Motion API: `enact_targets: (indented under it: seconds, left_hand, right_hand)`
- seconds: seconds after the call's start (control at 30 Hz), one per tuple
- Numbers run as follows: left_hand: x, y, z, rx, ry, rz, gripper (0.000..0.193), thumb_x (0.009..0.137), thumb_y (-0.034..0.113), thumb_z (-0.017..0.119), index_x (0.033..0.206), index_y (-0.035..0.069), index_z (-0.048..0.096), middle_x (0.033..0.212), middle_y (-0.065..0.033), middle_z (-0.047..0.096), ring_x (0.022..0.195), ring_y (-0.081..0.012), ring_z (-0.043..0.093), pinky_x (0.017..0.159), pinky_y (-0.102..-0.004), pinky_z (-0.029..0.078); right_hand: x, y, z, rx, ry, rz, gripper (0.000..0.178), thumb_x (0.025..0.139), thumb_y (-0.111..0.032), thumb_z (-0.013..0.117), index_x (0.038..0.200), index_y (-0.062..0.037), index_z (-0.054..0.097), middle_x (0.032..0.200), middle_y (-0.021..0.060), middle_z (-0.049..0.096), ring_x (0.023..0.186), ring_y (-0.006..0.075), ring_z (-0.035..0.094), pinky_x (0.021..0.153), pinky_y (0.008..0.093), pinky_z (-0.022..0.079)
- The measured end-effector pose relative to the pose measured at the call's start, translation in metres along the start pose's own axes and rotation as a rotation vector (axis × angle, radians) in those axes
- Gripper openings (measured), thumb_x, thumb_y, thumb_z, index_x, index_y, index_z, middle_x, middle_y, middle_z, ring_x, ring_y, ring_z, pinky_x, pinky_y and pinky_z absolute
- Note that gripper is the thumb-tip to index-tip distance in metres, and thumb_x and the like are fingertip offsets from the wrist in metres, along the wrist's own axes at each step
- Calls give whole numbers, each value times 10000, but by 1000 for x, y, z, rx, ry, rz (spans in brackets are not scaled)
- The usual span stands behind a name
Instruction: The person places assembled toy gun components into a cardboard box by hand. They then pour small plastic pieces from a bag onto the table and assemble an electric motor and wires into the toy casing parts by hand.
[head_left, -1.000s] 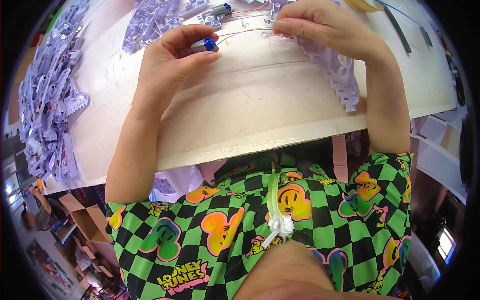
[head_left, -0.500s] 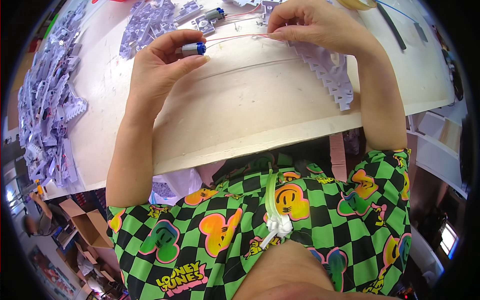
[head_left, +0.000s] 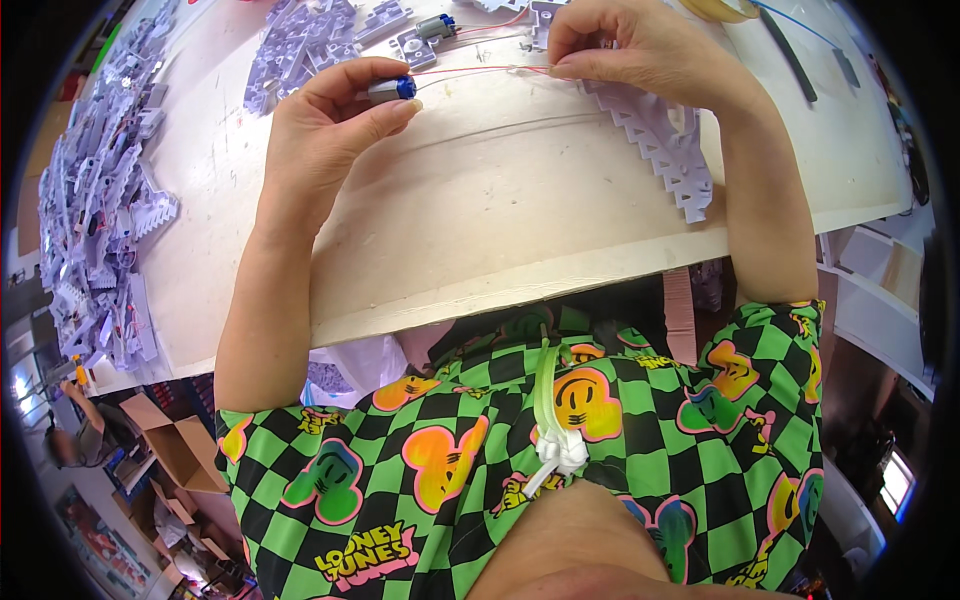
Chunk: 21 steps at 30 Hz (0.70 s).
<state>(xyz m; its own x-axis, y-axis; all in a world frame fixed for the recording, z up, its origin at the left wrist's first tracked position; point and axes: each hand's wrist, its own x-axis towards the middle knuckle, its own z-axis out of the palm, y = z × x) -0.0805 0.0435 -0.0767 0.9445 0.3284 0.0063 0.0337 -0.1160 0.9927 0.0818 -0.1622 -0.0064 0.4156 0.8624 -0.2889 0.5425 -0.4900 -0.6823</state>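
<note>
Between the thumb and fingers of my left hand [head_left: 335, 115] is a small motor [head_left: 391, 90], silver with a blue end cap. Red and white wires [head_left: 480, 71] run from that cap across to my right hand [head_left: 625, 50], whose thumb and fingertips pinch their far part. The wires look nearly straight between the hands; their very ends are hidden by my right fingers. Beneath my right hand lies a pale lilac plastic part with a toothed edge [head_left: 655, 140]. Just beyond my left hand, a second motor [head_left: 435, 27] with wires rests on a grey plastic piece [head_left: 412, 50].
A long heap of lilac plastic parts [head_left: 95, 220] covers the table's left side. More grey pieces [head_left: 305, 45] lie at the far left. A black rod [head_left: 788, 55] and a roll of tape [head_left: 722, 8] are at the far right. Cardboard boxes [head_left: 175, 445] stand below, left.
My left thumb and fingers have closed further around the motor, covering more of its silver body. The wires remain stretched between both hands; the whole view has shifted slightly.
</note>
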Motion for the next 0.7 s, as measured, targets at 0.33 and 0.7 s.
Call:
enact_targets:
  seconds: [0.33,0.7]
  left_hand:
    - [-2,-2,1,8,49,-71,302,761,29,681,1058,13,628,856,-38,646,770,-69,599,699,-177,493]
    - [-3,-5,-2,-41,64,-71,308,756,20,685,1058,7,627,883,-40,643,792,-76,602,747,-184,494]
  right_hand:
    - [9,18,1,-119,-18,-255,131,802,-108,641,887,-9,652,761,65,641,691,122,571,628,243,463]
    - [-2,7,6,-98,207,-278,180,829,-143,619,921,9,645,774,89,642,717,156,583,662,262,466]
